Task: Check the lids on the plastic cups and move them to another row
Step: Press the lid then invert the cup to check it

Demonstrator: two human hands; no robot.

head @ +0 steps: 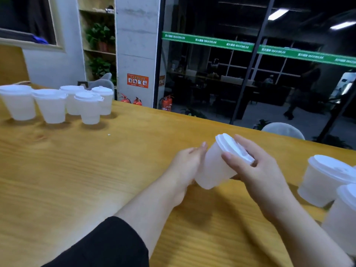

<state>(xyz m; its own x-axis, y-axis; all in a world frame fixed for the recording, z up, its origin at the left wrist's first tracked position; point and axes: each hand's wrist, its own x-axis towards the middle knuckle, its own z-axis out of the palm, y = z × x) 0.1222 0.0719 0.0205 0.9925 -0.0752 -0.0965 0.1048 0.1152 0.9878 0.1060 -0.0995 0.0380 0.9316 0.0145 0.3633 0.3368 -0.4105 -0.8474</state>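
Note:
A white plastic cup with a lid is held tilted above the wooden table, lid end pointing up and to the right. My left hand holds the cup's lower body from the left. My right hand wraps round the lid end, thumb on the near rim and fingers over the top. Several lidded cups stand grouped at the far left. Two more lidded cups sit at the right edge.
The table's far edge runs diagonally in front of a dark glass wall. A chair back rises just beyond that edge. Red fire extinguishers stand on the floor by a concrete pillar.

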